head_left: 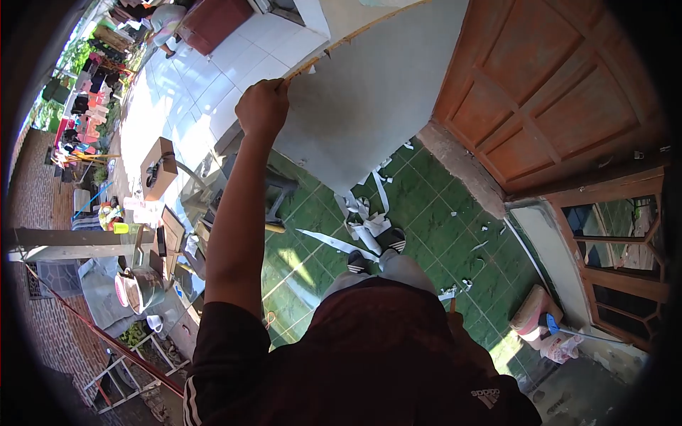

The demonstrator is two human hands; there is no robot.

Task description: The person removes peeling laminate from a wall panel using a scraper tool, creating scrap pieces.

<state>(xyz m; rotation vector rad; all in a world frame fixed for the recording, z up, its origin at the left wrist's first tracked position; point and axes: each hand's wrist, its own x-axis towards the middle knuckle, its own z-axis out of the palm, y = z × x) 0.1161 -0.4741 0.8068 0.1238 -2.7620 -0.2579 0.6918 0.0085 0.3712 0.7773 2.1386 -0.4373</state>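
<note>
My left hand (261,106) is raised, its fingers closed on the ragged edge of a large grey panel (355,113). That edge shows a yellowish-brown strip of torn material. Low beside my body, my right hand (458,325) is partly hidden by my dark shirt. Something thin and brownish stands up from it, too small to name. White torn strips (369,224) lie in a heap on the green tiled floor around my sandalled feet.
A brown panelled door (547,85) stands at the right, above a rough sill. A sack (536,312) and a blue-headed tool (553,324) lie at the lower right. At the left are a cardboard box (158,170) and a bucket (138,290). Another person (167,25) is at the upper left.
</note>
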